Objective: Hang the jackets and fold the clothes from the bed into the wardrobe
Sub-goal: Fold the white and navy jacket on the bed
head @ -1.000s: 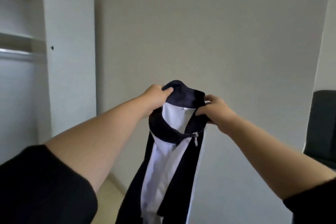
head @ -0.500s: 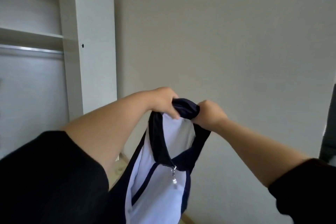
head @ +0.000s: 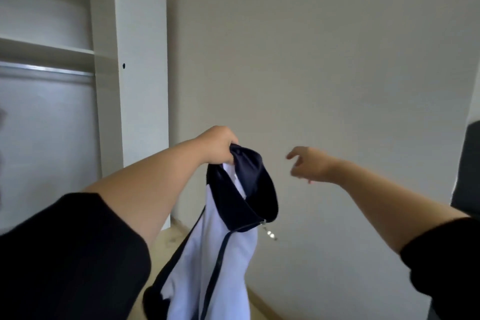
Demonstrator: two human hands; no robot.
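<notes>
Hanging step. Left hand (head: 217, 145) clamped on jacket (head: 228, 236) collar, jacket dangling right of wardrobe (head: 104, 86). Right hand (head: 307, 163) empty, fingers apart. Next: probably carry to wardrobe rail (head: 46, 70); needs hanger, none visible.

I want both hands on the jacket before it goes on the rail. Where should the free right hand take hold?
Probably the navy collar's free side, near the zip pull, coming in from the right. The left hand already grips the collar's top, so the jacket hangs from it and that loop sags open towards the right hand.
</notes>
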